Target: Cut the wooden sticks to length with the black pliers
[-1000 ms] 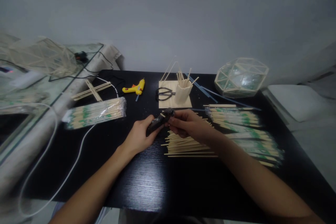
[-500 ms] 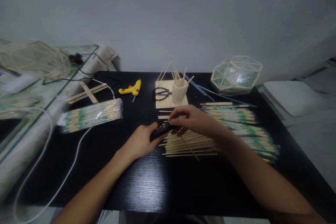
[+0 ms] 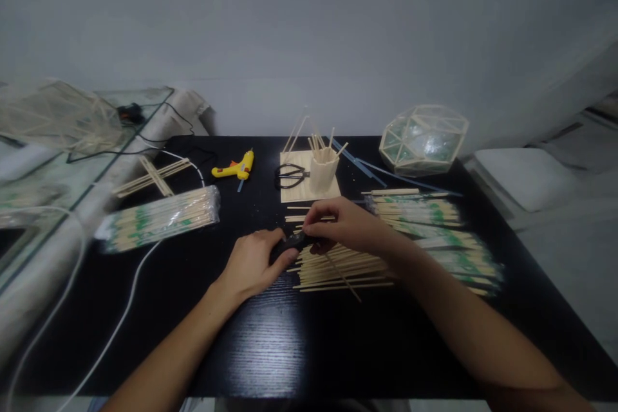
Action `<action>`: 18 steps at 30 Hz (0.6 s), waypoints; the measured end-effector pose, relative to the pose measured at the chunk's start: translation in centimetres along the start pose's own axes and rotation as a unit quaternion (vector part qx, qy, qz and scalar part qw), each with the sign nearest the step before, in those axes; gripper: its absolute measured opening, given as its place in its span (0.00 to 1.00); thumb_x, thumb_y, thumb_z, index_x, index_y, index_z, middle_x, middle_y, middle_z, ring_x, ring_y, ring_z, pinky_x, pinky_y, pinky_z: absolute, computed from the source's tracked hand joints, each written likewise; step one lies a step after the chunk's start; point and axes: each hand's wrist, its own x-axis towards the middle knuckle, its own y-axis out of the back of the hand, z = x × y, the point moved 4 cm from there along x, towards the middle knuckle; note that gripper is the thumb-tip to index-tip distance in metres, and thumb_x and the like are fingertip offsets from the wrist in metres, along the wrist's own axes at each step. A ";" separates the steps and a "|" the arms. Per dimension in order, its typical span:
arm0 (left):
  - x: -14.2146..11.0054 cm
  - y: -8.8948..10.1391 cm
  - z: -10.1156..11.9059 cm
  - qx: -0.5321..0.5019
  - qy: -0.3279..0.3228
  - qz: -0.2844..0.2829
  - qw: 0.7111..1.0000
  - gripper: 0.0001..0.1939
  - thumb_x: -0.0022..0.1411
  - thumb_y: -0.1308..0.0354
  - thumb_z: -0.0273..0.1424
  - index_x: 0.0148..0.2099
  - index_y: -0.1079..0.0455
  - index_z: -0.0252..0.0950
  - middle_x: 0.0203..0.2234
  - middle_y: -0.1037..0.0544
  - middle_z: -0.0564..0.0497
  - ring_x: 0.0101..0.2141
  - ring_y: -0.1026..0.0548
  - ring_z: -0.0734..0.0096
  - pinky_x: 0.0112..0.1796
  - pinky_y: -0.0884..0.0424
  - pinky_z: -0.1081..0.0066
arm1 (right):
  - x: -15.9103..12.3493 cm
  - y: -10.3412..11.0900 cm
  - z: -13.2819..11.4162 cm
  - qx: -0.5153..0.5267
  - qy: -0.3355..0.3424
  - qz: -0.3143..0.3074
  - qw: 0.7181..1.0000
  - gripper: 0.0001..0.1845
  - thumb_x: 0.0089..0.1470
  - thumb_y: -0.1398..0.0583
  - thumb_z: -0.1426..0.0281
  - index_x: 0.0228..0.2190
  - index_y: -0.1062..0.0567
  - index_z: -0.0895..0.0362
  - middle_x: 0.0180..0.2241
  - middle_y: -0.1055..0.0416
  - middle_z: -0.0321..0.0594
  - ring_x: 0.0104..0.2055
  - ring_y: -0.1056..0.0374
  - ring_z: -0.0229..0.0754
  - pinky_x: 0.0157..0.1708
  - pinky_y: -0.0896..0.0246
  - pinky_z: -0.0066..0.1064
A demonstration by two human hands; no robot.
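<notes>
My left hand [image 3: 253, 261] is closed around a small black tool [image 3: 290, 241] held low over the black table [image 3: 270, 347]. My right hand [image 3: 345, 225] pinches a thin bamboo stick [image 3: 342, 275] whose upper end meets the tool; the stick slants down to the right. Both hands hover over a loose pile of bamboo sticks [image 3: 338, 267] in the table's middle.
Wrapped stick bundles lie left [image 3: 157, 217] and right [image 3: 434, 232]. At the back are a yellow glue gun [image 3: 235, 168], black scissors [image 3: 290, 175] on a wooden board, a stick cup [image 3: 322, 169] and a faceted stick-frame dome [image 3: 422, 140]. A white cable [image 3: 120, 315] crosses the left side.
My hands and the black tool have dropped closer to the table. My right hand now pinches a single stick that trails down to the right. The view has drifted slightly.
</notes>
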 end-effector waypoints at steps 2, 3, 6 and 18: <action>0.0 0.0 0.0 0.007 0.000 0.003 1.000 0.23 0.71 0.55 0.50 0.34 0.34 0.38 0.29 0.24 0.48 0.31 0.25 0.61 0.31 0.42 0.67 | 0.1 0.0 0.1 -0.004 -0.002 0.008 1.000 0.05 0.54 0.33 0.74 0.29 0.24 0.61 0.25 0.25 0.36 0.23 0.25 0.35 0.26 0.25 0.25; -0.1 0.0 0.0 0.003 0.002 0.002 1.000 0.23 0.71 0.55 0.50 0.33 0.34 0.38 0.28 0.24 0.49 0.30 0.25 0.62 0.31 0.42 0.68 | 0.1 0.0 0.1 -0.003 -0.006 0.010 1.000 0.05 0.55 0.33 0.75 0.29 0.24 0.61 0.25 0.25 0.36 0.23 0.25 0.34 0.26 0.25 0.24; -0.1 0.0 0.1 -0.003 0.015 -0.002 1.000 0.24 0.71 0.55 0.51 0.32 0.34 0.38 0.25 0.24 0.51 0.27 0.26 0.65 0.30 0.44 0.68 | 0.1 -0.1 0.1 0.007 -0.017 0.007 1.000 0.05 0.55 0.34 0.75 0.28 0.24 0.62 0.24 0.25 0.36 0.23 0.25 0.34 0.27 0.24 0.25; 0.0 0.3 -0.1 0.041 0.068 0.019 0.997 0.28 0.68 0.54 0.54 0.25 0.35 0.38 0.17 0.30 0.51 0.21 0.32 0.66 0.28 0.51 0.69 | 0.4 0.2 0.4 0.025 -0.021 -0.015 0.999 0.05 0.57 0.35 0.74 0.29 0.26 0.60 0.24 0.26 0.34 0.24 0.24 0.35 0.26 0.24 0.24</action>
